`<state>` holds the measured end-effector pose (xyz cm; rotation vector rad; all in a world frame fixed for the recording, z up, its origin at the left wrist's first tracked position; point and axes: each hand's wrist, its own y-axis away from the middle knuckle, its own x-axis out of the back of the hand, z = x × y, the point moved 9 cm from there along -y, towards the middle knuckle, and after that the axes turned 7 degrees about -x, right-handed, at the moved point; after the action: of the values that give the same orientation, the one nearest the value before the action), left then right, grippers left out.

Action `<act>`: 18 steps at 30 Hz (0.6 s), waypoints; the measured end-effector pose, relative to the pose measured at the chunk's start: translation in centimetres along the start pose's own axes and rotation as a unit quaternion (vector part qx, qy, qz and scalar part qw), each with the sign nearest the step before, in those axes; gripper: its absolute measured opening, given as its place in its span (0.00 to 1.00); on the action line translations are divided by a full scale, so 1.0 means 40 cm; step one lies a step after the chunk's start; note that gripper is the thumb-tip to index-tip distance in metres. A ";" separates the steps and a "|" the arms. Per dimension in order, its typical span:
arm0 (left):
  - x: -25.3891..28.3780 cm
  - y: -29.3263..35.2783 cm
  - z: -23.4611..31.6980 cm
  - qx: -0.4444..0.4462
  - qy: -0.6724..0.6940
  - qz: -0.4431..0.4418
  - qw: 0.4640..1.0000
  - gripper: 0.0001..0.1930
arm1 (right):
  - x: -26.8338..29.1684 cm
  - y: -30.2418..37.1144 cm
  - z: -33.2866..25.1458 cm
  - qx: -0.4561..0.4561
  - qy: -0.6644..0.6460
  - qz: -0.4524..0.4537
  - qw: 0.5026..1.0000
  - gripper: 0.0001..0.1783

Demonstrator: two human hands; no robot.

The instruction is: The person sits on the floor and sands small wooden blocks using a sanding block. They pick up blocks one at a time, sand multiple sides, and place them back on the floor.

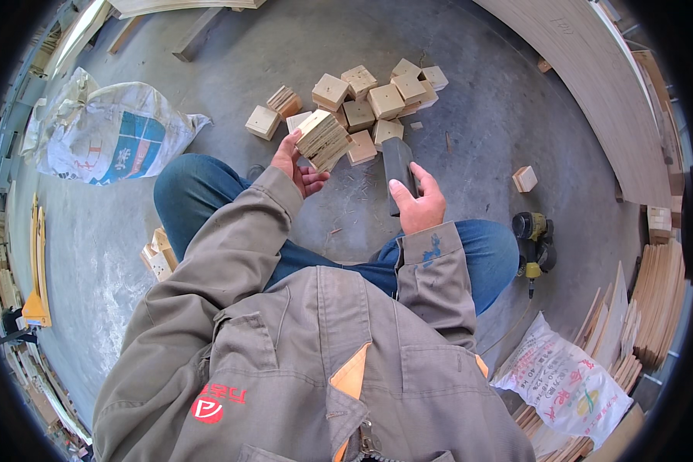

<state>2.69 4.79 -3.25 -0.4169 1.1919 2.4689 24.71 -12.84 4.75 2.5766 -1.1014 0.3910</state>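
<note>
Holds one pale, square-faced block of layered plywood (325, 141) in the left hand (299, 164), pinched between thumb and fingers. Grips one dark grey, oblong bar (397, 171) in the right hand (422, 204), thumb and fingers curled around it, just apart from the block. Appears partway through work on this single block; impossible to tell finished blocks from untouched ones. Beside the left knee (189, 185), at least two pale wooden blocks (160, 256), partly hidden. Beside the right knee (489, 258), one black-and-yellow power tool (533, 239); a little beyond, one lone pale block (524, 179). In front, a loose heap of roughly thirteen pale wooden blocks (385, 102), some overlapping, with thin splinters (334, 231) scattered nearer. Farther out, two white printed sacks (85, 131), one left, one lower right. Farthest, one broad plywood sheet (593, 92), upper right.
</note>
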 end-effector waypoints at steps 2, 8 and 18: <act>-0.007 0.004 -0.001 0.008 0.004 -0.016 1.000 0.42 | -0.002 0.000 -0.002 0.003 0.002 0.000 1.000 0.32; -0.025 0.024 0.002 0.032 0.020 -0.018 0.999 0.42 | 0.004 0.000 -0.007 0.052 0.035 0.011 0.998 0.33; -0.045 0.025 0.005 0.053 0.098 -0.097 0.989 0.42 | -0.003 -0.004 0.001 0.062 0.028 0.014 0.998 0.33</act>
<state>3.83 4.04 -1.71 -0.7224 1.2856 2.2279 24.75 -12.67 4.66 2.6406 -1.1289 0.5510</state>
